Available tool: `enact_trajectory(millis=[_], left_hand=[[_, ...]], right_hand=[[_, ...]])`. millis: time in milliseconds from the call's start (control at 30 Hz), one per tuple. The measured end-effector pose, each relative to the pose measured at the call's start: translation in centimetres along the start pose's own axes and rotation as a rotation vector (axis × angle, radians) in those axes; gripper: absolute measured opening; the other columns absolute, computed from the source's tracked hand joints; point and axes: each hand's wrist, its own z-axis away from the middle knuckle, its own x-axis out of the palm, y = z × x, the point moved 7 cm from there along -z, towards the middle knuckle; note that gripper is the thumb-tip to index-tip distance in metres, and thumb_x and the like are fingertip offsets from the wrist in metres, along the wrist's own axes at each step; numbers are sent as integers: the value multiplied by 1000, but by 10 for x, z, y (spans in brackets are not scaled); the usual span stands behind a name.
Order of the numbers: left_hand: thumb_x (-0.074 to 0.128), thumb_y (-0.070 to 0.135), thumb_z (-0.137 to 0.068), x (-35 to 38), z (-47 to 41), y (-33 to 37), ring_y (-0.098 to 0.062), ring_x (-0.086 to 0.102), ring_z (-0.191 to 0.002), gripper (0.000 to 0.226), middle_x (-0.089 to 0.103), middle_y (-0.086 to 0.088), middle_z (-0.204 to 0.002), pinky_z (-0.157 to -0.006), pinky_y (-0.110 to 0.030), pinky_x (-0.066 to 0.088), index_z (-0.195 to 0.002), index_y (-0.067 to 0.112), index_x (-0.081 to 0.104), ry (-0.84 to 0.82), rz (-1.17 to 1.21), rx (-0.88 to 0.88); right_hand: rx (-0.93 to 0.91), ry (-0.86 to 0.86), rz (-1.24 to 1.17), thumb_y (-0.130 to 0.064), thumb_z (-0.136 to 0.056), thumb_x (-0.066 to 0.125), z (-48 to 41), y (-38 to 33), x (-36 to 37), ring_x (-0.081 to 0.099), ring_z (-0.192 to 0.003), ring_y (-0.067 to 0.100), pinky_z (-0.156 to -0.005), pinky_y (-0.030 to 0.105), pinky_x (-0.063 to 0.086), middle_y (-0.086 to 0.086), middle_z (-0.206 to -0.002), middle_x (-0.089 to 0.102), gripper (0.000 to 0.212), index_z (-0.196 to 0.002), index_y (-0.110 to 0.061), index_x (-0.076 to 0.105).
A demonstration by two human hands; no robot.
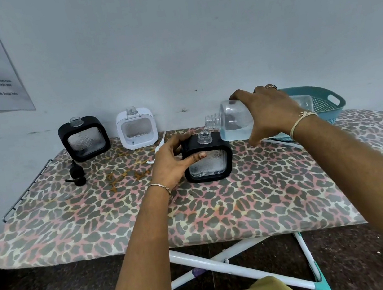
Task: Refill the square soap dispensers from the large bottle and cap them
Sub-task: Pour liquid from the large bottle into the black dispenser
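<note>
Head view: my left grip (172, 160) curls round the near black dispenser (213, 165), upright on the ironing board (121, 217). My right grip (270, 110) clasps the large bottle (232, 124), tipped with its mouth just above the dispenser's open neck.

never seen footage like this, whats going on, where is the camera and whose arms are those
There is no machine: one camera sits on a person's head, looking down at their own arms. The left hand grips a black square dispenser, uncapped, on a leopard-print ironing board. The right hand tilts the large bottle, holding pale blue liquid, with its mouth just above that dispenser's neck. Against the wall stand a second black dispenser and a white dispenser, both uncapped; a black pump lies near them. A teal basket sits behind the bottle.
</note>
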Motion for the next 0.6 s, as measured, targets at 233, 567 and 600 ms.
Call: enact_trajectory(millis=[233, 567, 600], left_hand=[[83, 27, -69, 0, 3, 1, -3, 57, -112, 56, 64, 9, -118, -97, -20, 46, -119, 29, 59, -8, 34, -11], [81, 31, -72, 2, 6, 2, 12, 54, -105, 52, 61, 22, -109, -95, -16, 44, -118, 33, 57, -25, 47, -33], [81, 32, -72, 1, 6, 1, 10, 54, -107, 52, 62, 21, -110, -98, -20, 44, -118, 33, 57, -23, 49, -33]], right_hand=[[0, 5, 6, -38, -54, 89, 0, 0, 0, 47, -115, 33, -92, 39, 43, 14, -121, 51, 105, -140, -31, 30], [-1, 10, 2, -38, -54, 89, 0, -1, 0, 47, -115, 33, -91, 39, 43, 14, -121, 51, 105, -140, -31, 30], [0, 11, 2, -38, -54, 89, 0, -1, 0, 48, -115, 33, -91, 39, 43, 14, -121, 51, 105, -140, -31, 30]])
